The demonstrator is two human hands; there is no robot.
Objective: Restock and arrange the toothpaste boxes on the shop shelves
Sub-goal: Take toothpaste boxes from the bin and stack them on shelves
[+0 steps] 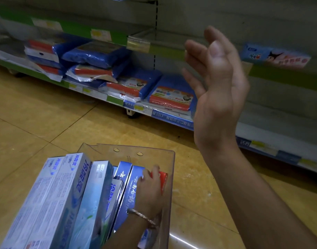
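Observation:
A clear plastic bin (169,178) sits low in front of me, packed with toothpaste boxes standing on end. White-and-blue boxes (60,193) fill its left side, a teal box (95,200) stands beside them, and dark blue boxes (129,186) are at the right. My left hand (149,189), with a bracelet on the wrist, reaches into the bin over the dark blue boxes, its fingers curled onto a red toothpaste box (162,177). My right hand (218,83) is raised in front of the shelves, palm turned left, fingers spread and relaxed, holding nothing.
The bottom shelf (272,146) carries blue-and-orange packs (172,95) on its left half; its right half is bare. The shelf above (172,49) has a blue cartoon label strip (274,56) on its edge. Tan floor tiles (46,123) lie between me and the shelving.

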